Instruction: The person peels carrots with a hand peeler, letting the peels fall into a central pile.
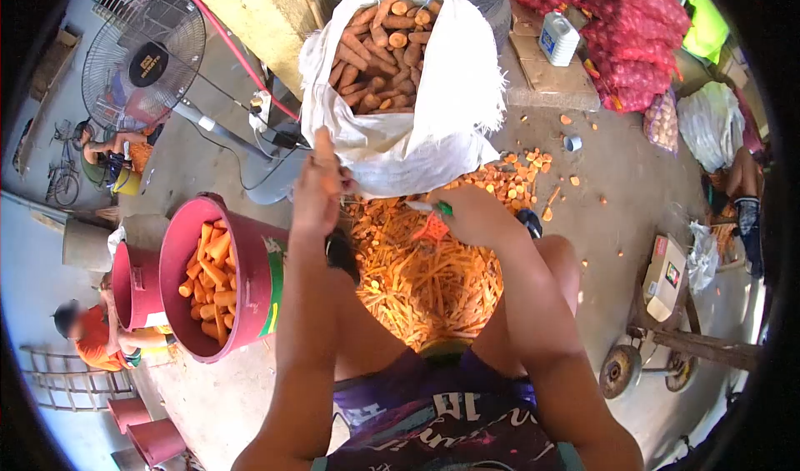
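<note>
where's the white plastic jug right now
In the head view, the white plastic jug is at the upper right, on brown cardboard, between the white sack of unpeeled carrots and the red mesh sacks.

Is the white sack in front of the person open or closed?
Open: the mouth of the white sack is spread wide, and the unpeeled carrots inside are plainly visible.

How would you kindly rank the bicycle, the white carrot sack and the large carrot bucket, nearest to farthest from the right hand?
1. White carrot sack, just ahead of the right hand.
2. Large carrot bucket, to the left.
3. Bicycle, at the far left.
</note>
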### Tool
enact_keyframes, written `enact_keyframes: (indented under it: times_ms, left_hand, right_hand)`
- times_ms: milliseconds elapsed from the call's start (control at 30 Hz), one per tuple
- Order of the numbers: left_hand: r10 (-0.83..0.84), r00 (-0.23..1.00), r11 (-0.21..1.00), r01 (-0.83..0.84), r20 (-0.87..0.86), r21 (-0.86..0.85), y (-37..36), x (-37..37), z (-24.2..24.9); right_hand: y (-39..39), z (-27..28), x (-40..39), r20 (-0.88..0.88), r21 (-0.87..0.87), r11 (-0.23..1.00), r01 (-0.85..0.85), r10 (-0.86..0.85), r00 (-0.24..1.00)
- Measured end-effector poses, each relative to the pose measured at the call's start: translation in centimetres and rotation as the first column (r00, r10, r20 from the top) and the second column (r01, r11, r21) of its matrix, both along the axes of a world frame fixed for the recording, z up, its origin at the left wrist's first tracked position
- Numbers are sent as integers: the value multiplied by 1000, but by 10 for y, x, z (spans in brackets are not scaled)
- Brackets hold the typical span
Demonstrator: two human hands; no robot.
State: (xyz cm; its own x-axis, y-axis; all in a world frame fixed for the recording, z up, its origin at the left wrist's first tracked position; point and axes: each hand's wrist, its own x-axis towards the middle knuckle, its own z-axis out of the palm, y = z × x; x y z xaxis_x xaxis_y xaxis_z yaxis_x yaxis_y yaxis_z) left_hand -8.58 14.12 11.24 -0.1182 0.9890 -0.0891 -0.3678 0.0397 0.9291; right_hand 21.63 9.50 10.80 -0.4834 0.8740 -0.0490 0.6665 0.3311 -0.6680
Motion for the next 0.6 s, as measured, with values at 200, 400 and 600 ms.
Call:
enact_keyframes:
  times_ms: [200, 400, 600]
  left_hand:
    - [-164, 969, 986, 154, -183, -68, -97, 45, -25]
    - [-137, 827, 990, 97, -546, -101, -130, 43, -23]
    - [-95, 725, 994, 110, -682, -22, -146, 37, -28]
  right_hand:
    - [-23, -3, -24, -73, 59, 996, 63, -58, 996]
    - [-36, 1, -50, -56, 88, 996, 10, -5, 998]
    - [-39, -12, -67, 20, 58, 998, 4, -5, 1000]
